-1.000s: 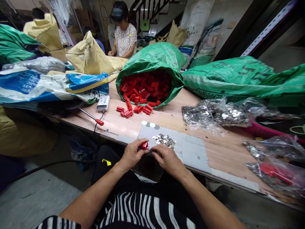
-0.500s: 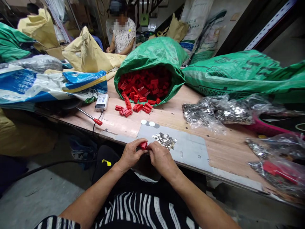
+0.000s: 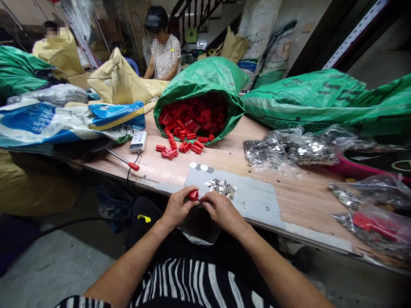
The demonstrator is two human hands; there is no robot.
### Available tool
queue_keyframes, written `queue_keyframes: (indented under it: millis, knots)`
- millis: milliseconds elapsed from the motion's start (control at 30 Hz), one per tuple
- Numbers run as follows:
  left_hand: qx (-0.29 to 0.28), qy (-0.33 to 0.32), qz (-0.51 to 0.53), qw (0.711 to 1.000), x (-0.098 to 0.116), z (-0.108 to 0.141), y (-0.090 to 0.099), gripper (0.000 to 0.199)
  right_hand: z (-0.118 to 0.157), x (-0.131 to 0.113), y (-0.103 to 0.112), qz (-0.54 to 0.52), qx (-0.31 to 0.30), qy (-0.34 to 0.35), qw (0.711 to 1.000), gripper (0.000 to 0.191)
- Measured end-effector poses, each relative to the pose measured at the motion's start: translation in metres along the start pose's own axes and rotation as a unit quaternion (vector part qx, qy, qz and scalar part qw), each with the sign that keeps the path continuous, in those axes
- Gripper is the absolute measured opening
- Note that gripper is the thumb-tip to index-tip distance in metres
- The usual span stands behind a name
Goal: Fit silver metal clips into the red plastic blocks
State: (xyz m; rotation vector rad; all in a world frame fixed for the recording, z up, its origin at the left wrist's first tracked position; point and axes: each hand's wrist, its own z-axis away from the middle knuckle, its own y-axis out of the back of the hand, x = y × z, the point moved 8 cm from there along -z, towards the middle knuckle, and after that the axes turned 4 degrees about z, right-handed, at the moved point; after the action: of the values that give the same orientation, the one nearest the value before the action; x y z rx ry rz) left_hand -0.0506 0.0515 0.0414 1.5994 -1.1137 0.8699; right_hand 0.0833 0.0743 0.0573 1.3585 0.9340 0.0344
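Observation:
Between thumb and fingers, my left hand (image 3: 177, 208) grips a small red plastic piece (image 3: 193, 195) above the table's front edge. My right hand (image 3: 221, 210) is pinched close beside it, on a small dark piece (image 3: 200, 200) that points at the red one; its kind is too small to make out. Just beyond the right hand, a pile of small shiny metal pieces (image 3: 221, 188) lies on a grey mat (image 3: 257, 201). Farther back, loose red plastic pieces (image 3: 169, 153) have spilled from a green woven sack (image 3: 205, 77) full of them.
A white power bank (image 3: 138, 141) with a cable and a red-handled tool (image 3: 133, 166) lie on the left. Clear bags of metal parts (image 3: 311, 149) sit on the right, near a pink-rimmed container (image 3: 346, 169). Another person (image 3: 165, 55) sits across the table.
My right hand has drawn slightly right from the red piece, so a dark piece shows between the hands. The left hand keeps its hold. The camera view has tilted slightly.

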Motion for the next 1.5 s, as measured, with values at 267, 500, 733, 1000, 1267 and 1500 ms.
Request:
queue_keyframes:
  millis: [267, 500, 733, 1000, 1267, 1500]
  knots:
    - [0.001, 0.003, 0.01, 1.0, -0.001, 0.001, 0.0, 0.037, 0.002, 0.0, 0.003, -0.015, 0.003, 0.003, 1.0, 0.015]
    - [0.006, 0.0, 0.005, 1.0, 0.0, 0.001, -0.001, 0.036, 0.001, -0.005, 0.003, 0.036, -0.012, -0.016, 0.999, 0.015]
    - [0.016, 0.001, -0.003, 1.0, 0.0, 0.001, -0.002, 0.036, -0.002, -0.018, -0.003, 0.139, -0.013, -0.069, 0.988, 0.017]
    - [0.027, -0.004, -0.02, 0.999, 0.011, 0.008, -0.001, 0.028, 0.01, -0.008, 0.004, 0.035, 0.038, -0.021, 0.998, 0.021]
    - [0.069, 0.136, 0.304, 0.94, 0.014, 0.023, -0.008, 0.027, 0.034, -0.009, 0.009, -0.179, 0.017, 0.018, 0.984, 0.022]
    - [0.021, 0.28, 0.593, 0.755, 0.016, 0.036, -0.037, 0.013, 0.048, -0.019, 0.009, -0.201, -0.009, 0.02, 0.979, 0.037]
